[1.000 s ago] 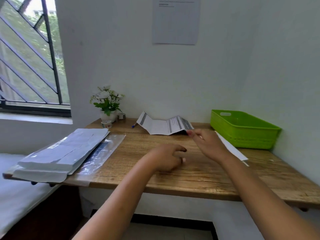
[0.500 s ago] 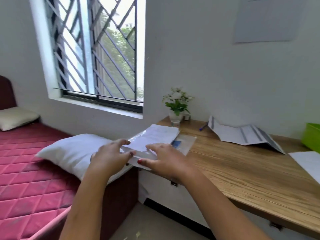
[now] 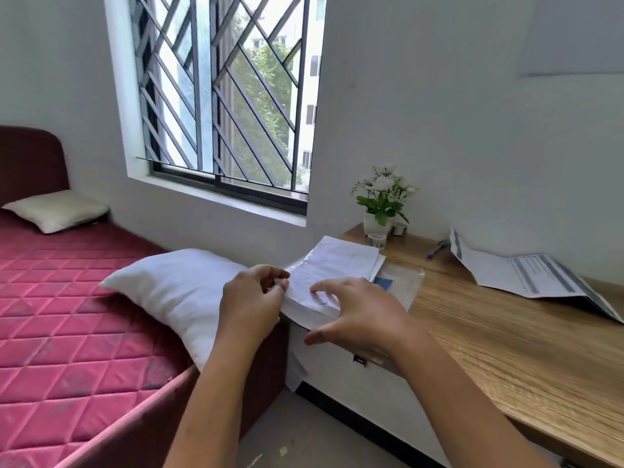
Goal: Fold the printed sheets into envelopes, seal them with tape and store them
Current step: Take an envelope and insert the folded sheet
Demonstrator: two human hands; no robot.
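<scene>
We find the stack of printed sheets (image 3: 337,265) at the bench's (image 3: 506,349) left end; left hand (image 3: 251,298) pinches its near corner; right hand (image 3: 358,315) lies spread on top, gripping nothing; we advise steadying the pile and peeling one sheet only.

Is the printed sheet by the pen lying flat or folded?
Folded, partly opened: the printed sheet shows creases and its panels rise off the desk.
</scene>
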